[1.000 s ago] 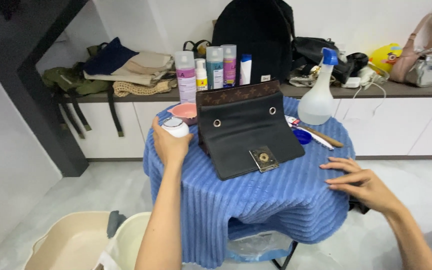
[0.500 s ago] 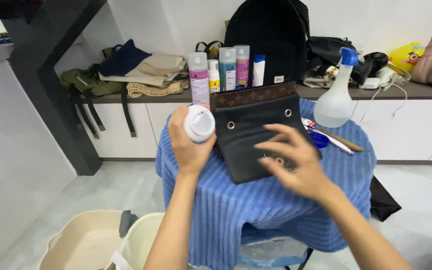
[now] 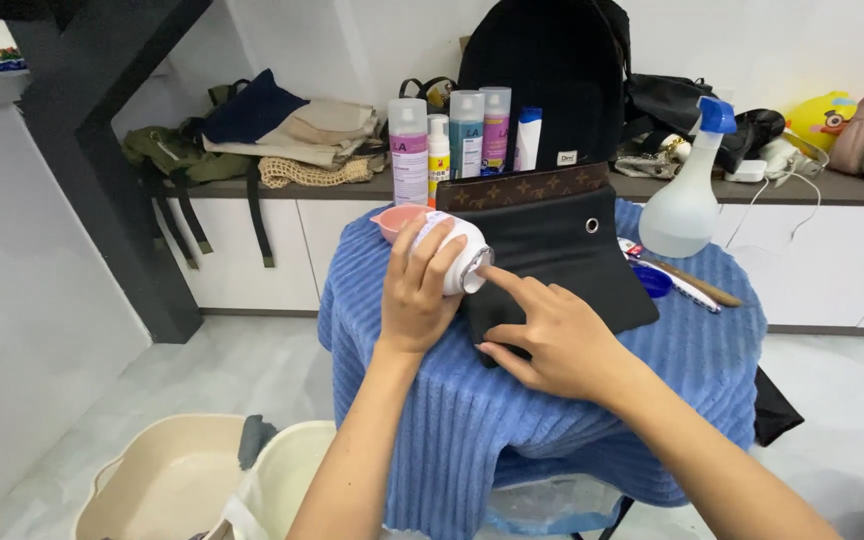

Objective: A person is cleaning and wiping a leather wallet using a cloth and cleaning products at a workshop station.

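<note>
My left hand [image 3: 420, 290] grips a small white jar [image 3: 459, 262], tipped on its side so its mouth faces right. My right hand [image 3: 550, 335] hovers over the black handbag [image 3: 572, 265], its index finger stretched toward the jar's mouth. The handbag lies open on a round table under a blue ribbed cloth [image 3: 422, 420], its brown patterned flap [image 3: 522, 186] standing up at the back. A pink dish [image 3: 395, 218] sits just behind the jar.
A clear spray bottle with a blue head [image 3: 687, 195] stands right of the bag, a brush [image 3: 687, 283] and a blue lid [image 3: 652, 281] beside it. Several cosmetic bottles [image 3: 452, 145] line the table's back. Beige basins [image 3: 167, 480] lie on the floor, lower left. A counter with bags runs behind.
My left hand has lowered and tipped the jar onto its side. My right hand has come in from the right across the bag, and its finger now points at the jar's mouth.
</note>
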